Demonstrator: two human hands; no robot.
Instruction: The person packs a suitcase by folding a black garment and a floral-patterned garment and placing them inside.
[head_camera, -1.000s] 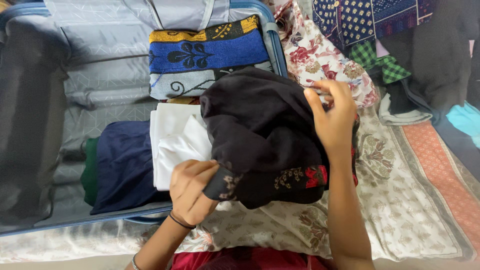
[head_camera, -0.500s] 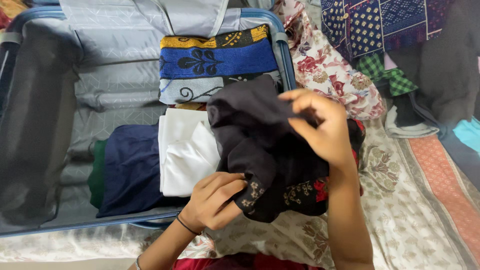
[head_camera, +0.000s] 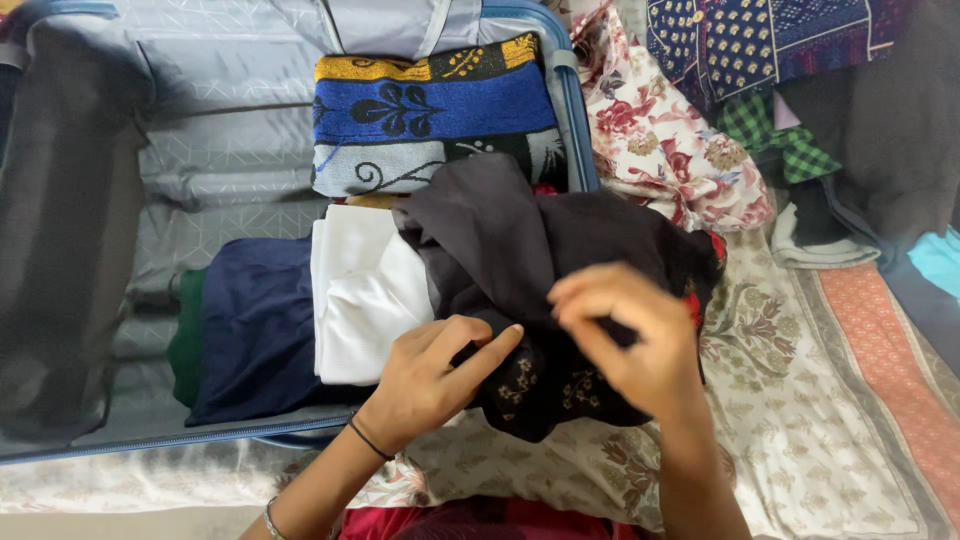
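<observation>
At lower centre of frame: left hand (head_camera: 435, 375) palm down, fingers curled, pinching the embroidered hem of a black garment (head_camera: 520, 260). Right hand (head_camera: 625, 340) just beside it at centre right, wrist bent, fingertips drawn together gripping a fold of the same cloth. Both forearms rising from the bottom edge. Garment bunched at centre, draped over the near right rim of an open blue suitcase (head_camera: 565, 90) and onto a patterned bedsheet (head_camera: 800, 400). To its left, inside the suitcase: folded white cloth (head_camera: 360, 300), navy cloth (head_camera: 255, 330); above, blue patterned towel (head_camera: 430, 110).
</observation>
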